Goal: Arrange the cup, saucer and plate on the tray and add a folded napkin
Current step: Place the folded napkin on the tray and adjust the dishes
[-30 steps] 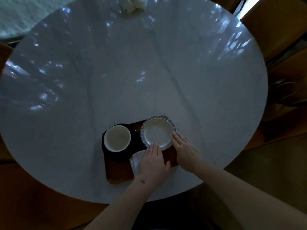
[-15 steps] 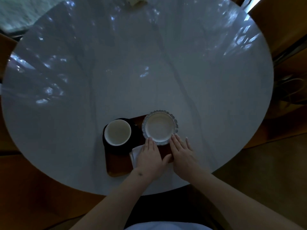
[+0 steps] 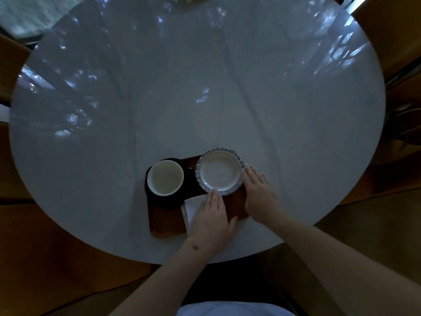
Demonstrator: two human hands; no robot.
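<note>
Marble-veined round table (image 3: 227,87) mirrors window light; wooden floor (image 3: 376,236) surrounds it. At its 6 o'clock edge, the wooden tray (image 3: 166,224) carries cup (image 3: 165,177) on dark saucer (image 3: 150,197), plate (image 3: 219,172), and napkin (image 3: 192,207). Left hand (image 3: 211,222) lies flat on the napkin; right hand (image 3: 259,195) rests open at the plate's 3 o'clock.

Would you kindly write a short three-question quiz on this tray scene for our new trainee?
1. True or false: the cup stands on a dark saucer.
2. Which hand lies on the napkin? A) left hand B) right hand
3. Fill in: the plate with the scalloped rim sits at the far right corner of the wooden ____.

Key: 1 true; 2 A; 3 tray.
</note>
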